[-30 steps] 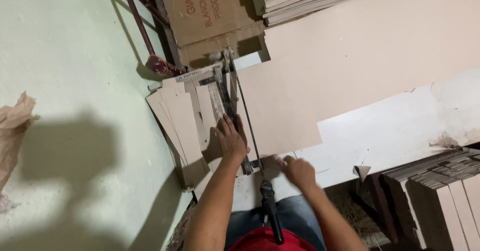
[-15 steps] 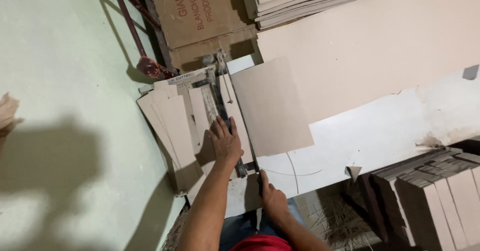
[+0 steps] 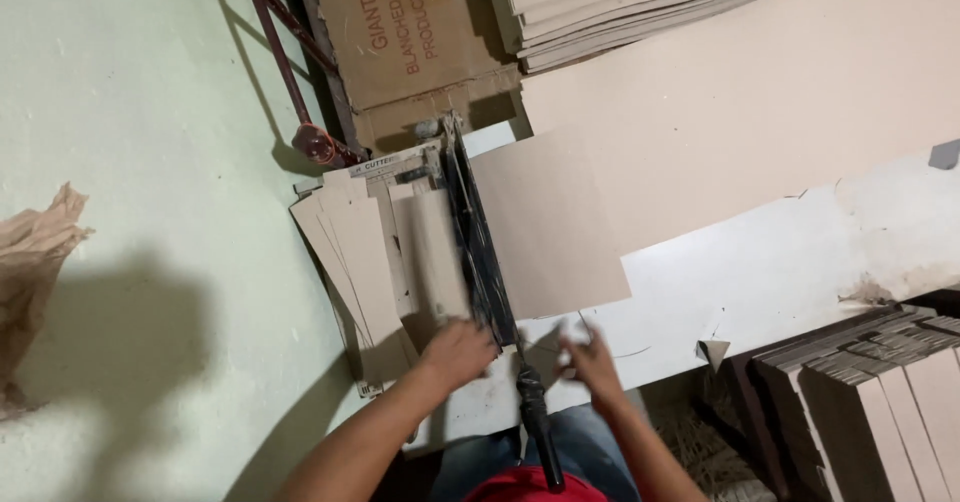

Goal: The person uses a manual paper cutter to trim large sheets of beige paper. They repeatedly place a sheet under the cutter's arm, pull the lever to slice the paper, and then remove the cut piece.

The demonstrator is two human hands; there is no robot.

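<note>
So you're sitting at a white table (image 3: 780,262) with big tan board sheets (image 3: 740,92) lying across the back and a printed cardboard box (image 3: 410,32) leaning by the pale green wall (image 3: 130,162). Your paper cutter (image 3: 440,252) is sitting at the table's left end, blade arm down, black handle (image 3: 535,422) sticking toward your lap. One cut tan sheet (image 3: 550,227) is lying just right of the blade, a narrow strip (image 3: 440,257) just left of it. Your left hand (image 3: 458,350) is resting on the strip's near end, fingers curled. Your right hand (image 3: 590,357) is blurry, fingers spread, beside the handle, gripping nothing I can make out.
</note>
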